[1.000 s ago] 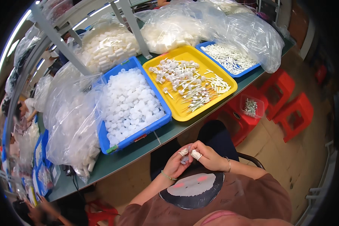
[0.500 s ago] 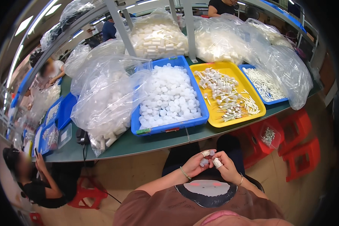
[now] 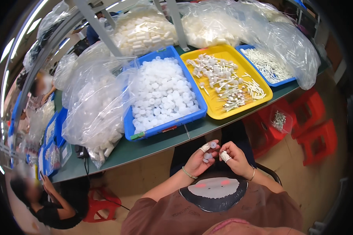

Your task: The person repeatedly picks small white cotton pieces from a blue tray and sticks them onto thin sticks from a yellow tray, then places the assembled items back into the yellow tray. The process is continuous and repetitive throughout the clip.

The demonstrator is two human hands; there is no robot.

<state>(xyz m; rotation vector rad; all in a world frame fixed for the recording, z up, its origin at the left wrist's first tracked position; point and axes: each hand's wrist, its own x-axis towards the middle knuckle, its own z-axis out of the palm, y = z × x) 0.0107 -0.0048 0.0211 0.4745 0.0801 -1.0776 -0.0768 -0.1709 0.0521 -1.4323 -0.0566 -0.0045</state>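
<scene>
My left hand (image 3: 197,161) is held over my lap, palm up, its fingers curled around a few small round translucent white plastic caps (image 3: 207,156). One of these caps sits up near its thumb and fingertips, its round face showing. Close beside it on the right, my right hand (image 3: 239,161) has its fingertips pinched together, apart from the left. Whatever is between them is too small to tell. White wrapping covers a digit on each hand. Ahead on the table are a blue tray (image 3: 200,102) heaped with similar caps and a yellow tray (image 3: 265,91) of white sticks, many with caps on.
A smaller blue tray (image 3: 280,83) of white sticks stands right of the yellow one. Large clear plastic bags (image 3: 92,103) of white parts crowd the table's left and back. Red stools (image 3: 315,145) and a clear container (image 3: 280,120) are at right. A seated person (image 3: 51,196) is at left.
My view has shifted, so the table sits higher and more tilted. My hands have moved apart slightly; the left has opened somewhat, showing the caps more plainly.
</scene>
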